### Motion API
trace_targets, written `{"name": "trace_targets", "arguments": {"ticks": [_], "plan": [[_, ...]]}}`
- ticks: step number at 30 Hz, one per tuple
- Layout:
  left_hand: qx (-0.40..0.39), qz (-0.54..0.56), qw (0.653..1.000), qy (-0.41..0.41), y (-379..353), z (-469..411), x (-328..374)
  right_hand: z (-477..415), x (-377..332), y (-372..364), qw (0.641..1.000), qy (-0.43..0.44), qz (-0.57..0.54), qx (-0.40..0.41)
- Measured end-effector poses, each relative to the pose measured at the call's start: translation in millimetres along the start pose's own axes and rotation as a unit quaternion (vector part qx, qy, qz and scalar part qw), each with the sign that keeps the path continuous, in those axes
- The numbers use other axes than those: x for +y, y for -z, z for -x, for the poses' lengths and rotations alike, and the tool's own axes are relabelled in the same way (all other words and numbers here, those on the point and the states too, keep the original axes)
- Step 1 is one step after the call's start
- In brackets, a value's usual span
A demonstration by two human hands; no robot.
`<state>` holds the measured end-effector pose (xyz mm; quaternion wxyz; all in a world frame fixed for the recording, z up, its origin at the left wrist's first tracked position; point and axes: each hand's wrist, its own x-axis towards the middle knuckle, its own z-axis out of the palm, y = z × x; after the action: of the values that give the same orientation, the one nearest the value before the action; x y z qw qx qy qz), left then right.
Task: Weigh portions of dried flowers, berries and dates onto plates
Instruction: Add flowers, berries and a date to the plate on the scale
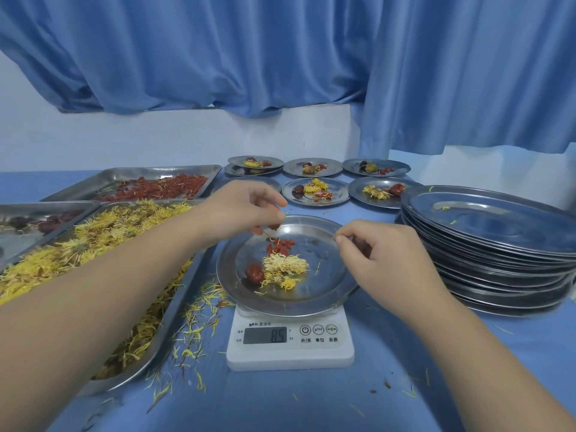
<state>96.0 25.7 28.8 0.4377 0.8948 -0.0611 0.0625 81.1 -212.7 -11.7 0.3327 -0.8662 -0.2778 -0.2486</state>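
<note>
Blue-clothed table (389, 385): scale's steel plate (327, 294) holds yellow flowers (285, 265), berries (279, 244), date (254, 273).

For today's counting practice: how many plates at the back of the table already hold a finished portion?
5 clearly: three in the far row, two nearer. Another plate lies under the far-left one, and the left hand may hide more.

A makeshift food-portioning workroom: a blue-clothed table (311, 400) is holding steel trays (162, 173), stacked steel plates (486, 244), a white digital scale (290, 341).
</note>
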Motion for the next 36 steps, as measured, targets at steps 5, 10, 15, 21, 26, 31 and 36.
{"name": "trace_targets", "arguments": {"ticks": [5,10,15,21,26,31,36], "plan": [[0.014,0.039,0.999,0.026,3.8,-2.9,0.1,0.1,1.2,-0.8,1.0,0.001,-0.003,0.0],[0.018,0.013,1.0,0.018,2.2,-4.0,0.6,0.0,0.8,-0.8,1.0,0.001,-0.004,-0.009],[0.018,0.011,1.0,0.013,-1.6,-4.8,1.1,0.0,1.9,0.5,1.0,-0.002,-0.006,-0.007],[0.02,0.005,1.0,0.014,0.9,-4.0,3.3,0.3,1.5,0.3,1.0,0.005,-0.007,-0.007],[0.011,-0.022,1.0,0.009,-4.6,-4.4,6.5,0.1,1.3,0.3,1.0,0.005,-0.008,-0.01],[0.025,0.001,1.0,0.008,-7.5,-3.0,4.9,-0.6,2.5,0.7,1.0,0.003,-0.011,-0.01],[0.026,-0.022,0.999,0.008,-2.6,0.9,0.9,-0.6,1.4,-0.1,1.0,-0.002,-0.011,-0.017]]}}
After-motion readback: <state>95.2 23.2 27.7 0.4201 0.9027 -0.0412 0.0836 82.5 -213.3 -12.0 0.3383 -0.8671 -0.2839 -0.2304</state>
